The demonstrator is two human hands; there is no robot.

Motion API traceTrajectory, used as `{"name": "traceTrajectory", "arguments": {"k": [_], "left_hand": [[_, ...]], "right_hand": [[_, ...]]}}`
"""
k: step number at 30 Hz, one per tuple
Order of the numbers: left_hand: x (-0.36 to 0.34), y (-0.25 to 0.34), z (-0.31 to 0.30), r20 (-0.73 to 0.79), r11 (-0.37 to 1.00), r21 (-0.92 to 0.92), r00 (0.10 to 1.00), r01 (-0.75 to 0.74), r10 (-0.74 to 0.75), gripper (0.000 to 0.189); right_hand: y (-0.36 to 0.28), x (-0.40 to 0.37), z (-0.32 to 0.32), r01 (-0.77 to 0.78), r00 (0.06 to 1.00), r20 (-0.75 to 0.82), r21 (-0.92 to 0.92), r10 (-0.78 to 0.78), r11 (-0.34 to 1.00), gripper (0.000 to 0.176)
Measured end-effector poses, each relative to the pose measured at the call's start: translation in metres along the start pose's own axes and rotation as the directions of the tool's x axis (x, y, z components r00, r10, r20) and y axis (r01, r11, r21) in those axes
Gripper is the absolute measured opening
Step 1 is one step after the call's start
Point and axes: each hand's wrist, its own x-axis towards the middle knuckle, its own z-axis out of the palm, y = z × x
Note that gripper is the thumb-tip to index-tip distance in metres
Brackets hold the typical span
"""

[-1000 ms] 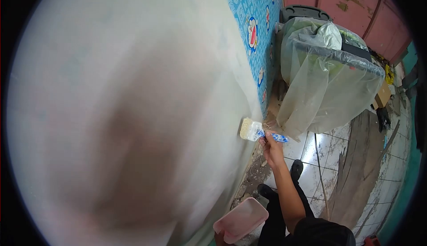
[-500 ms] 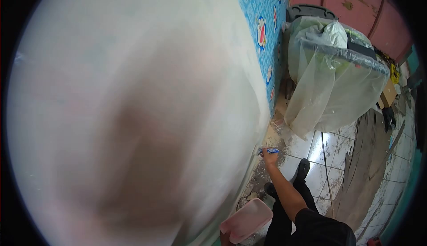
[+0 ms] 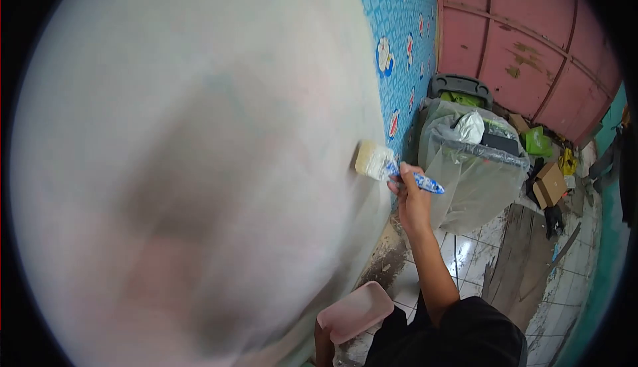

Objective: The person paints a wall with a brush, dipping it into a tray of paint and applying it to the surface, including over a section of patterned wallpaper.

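My right hand (image 3: 412,201) grips a paintbrush (image 3: 389,170) by its blue-and-white handle. Its pale bristles press against the white painted wall (image 3: 199,154), close to where the white paint meets blue cartoon-patterned wallpaper (image 3: 399,41). Low in the view a pink plastic tray (image 3: 354,312) is held up near the wall. My left hand (image 3: 322,344) shows only as a sliver under the tray's edge, holding it.
A bin covered in clear plastic sheeting (image 3: 468,168) stands against the wall just right of the brush. Behind it is a pink panelled door (image 3: 525,35). Cardboard, green items and debris litter the tiled floor (image 3: 465,261) on the right.
The brush has swept up the wall from near the floor to about mid-height, my right arm rising with it. The view has tilted up, showing more of the pink door.
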Motion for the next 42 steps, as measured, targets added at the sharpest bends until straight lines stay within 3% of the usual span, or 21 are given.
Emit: {"name": "traceTrajectory", "arguments": {"k": [3,8,10,15,18,21,27,30,32,37,40,42], "left_hand": [[0.001,0.021,0.017,-0.025,1.000,-0.013,1.000,-0.002,0.001,0.059],[0.004,0.028,0.044,-0.041,0.993,-0.101,0.997,-0.064,0.060,0.057],[0.005,0.027,0.058,-0.065,0.991,-0.110,0.995,-0.076,0.070,0.056],[0.024,0.005,0.099,-0.147,0.999,-0.009,0.989,-0.031,0.030,0.054],[0.030,0.004,0.134,-0.110,0.993,-0.098,0.993,-0.062,0.051,0.055],[0.041,-0.012,0.154,-0.063,0.966,-0.257,0.998,0.000,-0.017,0.056],[0.051,-0.023,0.191,-0.123,0.954,-0.294,0.992,-0.050,0.015,0.060],[0.050,0.003,0.221,-0.138,0.970,-0.220,0.987,-0.106,0.077,0.061],[0.052,0.010,0.233,-0.134,0.957,-0.262,0.987,-0.124,0.091,0.057],[0.064,0.002,0.244,-0.143,0.967,-0.204,0.982,-0.150,0.122,0.053],[0.065,0.007,0.253,-0.149,0.979,-0.147,0.981,-0.142,0.120,0.056],[0.064,0.022,0.260,-0.117,0.984,-0.107,0.985,-0.140,0.127,0.057]], "right_hand": [[-0.017,0.010,0.014,-0.012,0.996,0.086,0.153,-0.001,0.988,0.013],[0.086,0.045,-0.076,-0.249,0.968,0.054,0.194,0.243,0.949,0.018],[0.114,0.048,-0.115,-0.332,0.933,-0.090,0.156,0.348,0.930,0.021],[0.150,0.072,-0.192,-0.542,0.815,-0.346,-0.172,0.465,0.822,0.021],[0.152,0.086,-0.188,-0.524,0.832,-0.342,-0.227,0.437,0.821,0.019],[0.101,0.092,-0.122,-0.454,0.888,-0.188,-0.210,0.420,0.866,0.017],[-0.002,0.099,-0.055,-0.299,0.929,0.121,-0.314,0.350,0.901,0.016],[-0.057,0.096,-0.050,-0.251,0.875,0.290,-0.411,0.386,0.877,0.015],[-0.082,0.099,-0.055,-0.220,0.820,0.369,-0.501,0.437,0.837,0.017],[-0.117,0.094,-0.079,-0.076,0.705,0.493,-0.661,0.509,0.746,0.015],[-0.141,0.080,-0.072,0.242,0.631,0.625,-0.722,0.460,0.649,0.014],[-0.146,0.070,-0.070,0.343,0.631,0.647,-0.727,0.428,0.594,0.017]]}}
